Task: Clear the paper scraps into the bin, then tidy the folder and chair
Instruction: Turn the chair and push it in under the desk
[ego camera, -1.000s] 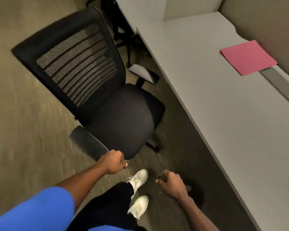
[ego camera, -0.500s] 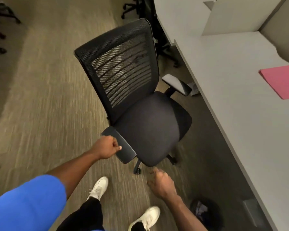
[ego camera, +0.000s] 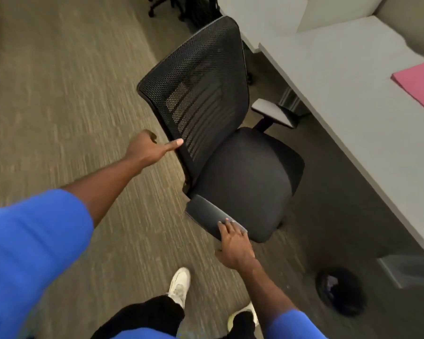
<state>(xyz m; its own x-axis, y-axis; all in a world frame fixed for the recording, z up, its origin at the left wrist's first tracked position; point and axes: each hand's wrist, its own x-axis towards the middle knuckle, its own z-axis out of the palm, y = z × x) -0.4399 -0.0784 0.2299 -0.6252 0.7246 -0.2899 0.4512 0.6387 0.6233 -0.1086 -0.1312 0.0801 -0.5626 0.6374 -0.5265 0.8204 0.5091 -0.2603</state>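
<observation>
Head view: the chair [ego camera: 230, 143] stands on the carpet just beside the desk [ego camera: 353, 99], its seat turned toward the desk edge and its mesh back toward the open floor. The left hand [ego camera: 145, 149] is at the outer edge of the mesh back, fingers curled and thumb stretched out along the frame; whether it grips or only presses there is not clear. The right hand [ego camera: 234, 243] lies flat and open on the front end of the near armrest [ego camera: 212, 216], fingers spread, not clamped around it. The far armrest [ego camera: 273, 112] sits close under the desk edge. The pink folder [ego camera: 419, 88] lies flat on the desk, well beyond the chair toward the wall. The bin [ego camera: 340, 289], dark with something pale inside, stands on the floor near the desk leg, on the near side of the chair.

No paper scraps show on the desk, so the step in hand looks like the chair. The next move probably calls for both hands to turn the chair so its seat faces the desk squarely, then roll it in under the desk, keeping the armrests below the desk edge and clear of the bin.
</observation>
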